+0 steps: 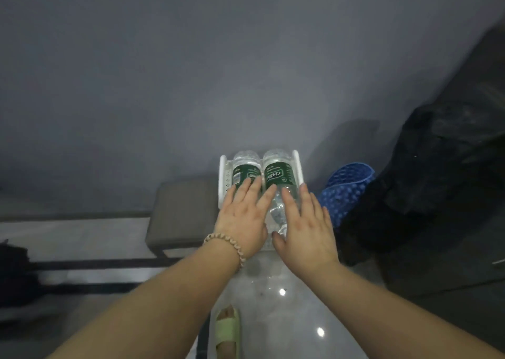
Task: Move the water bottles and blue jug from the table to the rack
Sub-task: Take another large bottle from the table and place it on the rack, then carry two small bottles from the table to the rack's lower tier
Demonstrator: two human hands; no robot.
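Grey wall (191,72) fills the top of the view, and a shiny pale floor (278,290) lies below it. Both hands reach down to a white rack (223,173) that sits low by the wall. The left hand (241,222) is flat with its fingers spread. It rests on top of the left water bottle (244,167). A beaded bracelet (226,245) goes round the left wrist. The right hand (306,230) is flat and spread too. It lies on the lower part of the right water bottle (277,167). Neither hand wraps around a bottle. The two bottles lie side by side in the rack, touching each other. Each one has a dark green label.

Just right of the rack is a bumpy blue thing (347,189). Next to that is a black bag (437,181). Left of the rack stands a grey stool (180,214). Near the bottom, a foot in a green slipper (228,331) stands on the floor.
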